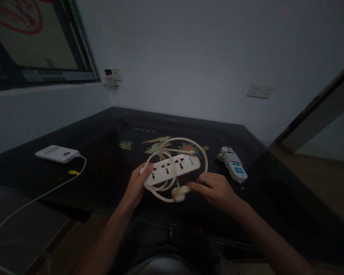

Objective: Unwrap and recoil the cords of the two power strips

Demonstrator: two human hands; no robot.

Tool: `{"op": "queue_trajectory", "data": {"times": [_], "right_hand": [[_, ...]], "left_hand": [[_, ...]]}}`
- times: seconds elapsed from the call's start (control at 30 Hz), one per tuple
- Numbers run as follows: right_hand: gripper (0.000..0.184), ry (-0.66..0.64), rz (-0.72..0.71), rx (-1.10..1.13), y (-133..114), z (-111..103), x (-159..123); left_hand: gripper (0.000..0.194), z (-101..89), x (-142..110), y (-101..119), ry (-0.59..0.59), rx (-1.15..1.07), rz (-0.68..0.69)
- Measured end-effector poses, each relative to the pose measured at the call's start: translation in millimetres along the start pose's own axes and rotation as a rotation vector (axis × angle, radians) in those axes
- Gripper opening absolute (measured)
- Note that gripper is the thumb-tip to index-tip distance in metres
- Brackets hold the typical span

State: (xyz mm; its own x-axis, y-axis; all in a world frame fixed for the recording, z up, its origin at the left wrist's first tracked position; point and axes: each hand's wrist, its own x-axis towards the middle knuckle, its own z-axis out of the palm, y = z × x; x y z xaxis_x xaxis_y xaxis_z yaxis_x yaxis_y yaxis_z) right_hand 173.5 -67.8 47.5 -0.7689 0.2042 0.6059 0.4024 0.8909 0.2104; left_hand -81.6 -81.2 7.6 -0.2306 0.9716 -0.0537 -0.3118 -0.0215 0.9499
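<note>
The power strip (163, 172) partly hides the left hand (137, 184); the view's corner crops the window (43, 47).

On black table (97, 131) — 1 white device (56, 154), 1 blue-socketed power strip (234, 166).

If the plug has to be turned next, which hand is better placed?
Probably the right hand: its fingertips are at one end of the plug, while the left hand holds the left end of the white power strip, thumb on top.
</note>
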Motion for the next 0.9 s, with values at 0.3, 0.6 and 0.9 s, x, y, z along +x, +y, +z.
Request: {"op": "queue_trajectory", "data": {"times": [0.3, 0.6, 0.9], "right_hand": [[0.027, -0.169, 0.142, 0.078, -22, 48, -20], [0.04, -0.134, 0.523, 0.682, -16, 41, -16], [0.024, 0.191, 0.851, 1.005, 12, 53, 16]], "left_hand": [[0.027, 1.0, 5, 2, 0.031, -0.188, -0.096], [0.021, -3.0, 16, 3, 0.025, -0.286, -0.157], [0.021, -21.0, 61, -1, 0.054, -0.417, -0.227]]}}
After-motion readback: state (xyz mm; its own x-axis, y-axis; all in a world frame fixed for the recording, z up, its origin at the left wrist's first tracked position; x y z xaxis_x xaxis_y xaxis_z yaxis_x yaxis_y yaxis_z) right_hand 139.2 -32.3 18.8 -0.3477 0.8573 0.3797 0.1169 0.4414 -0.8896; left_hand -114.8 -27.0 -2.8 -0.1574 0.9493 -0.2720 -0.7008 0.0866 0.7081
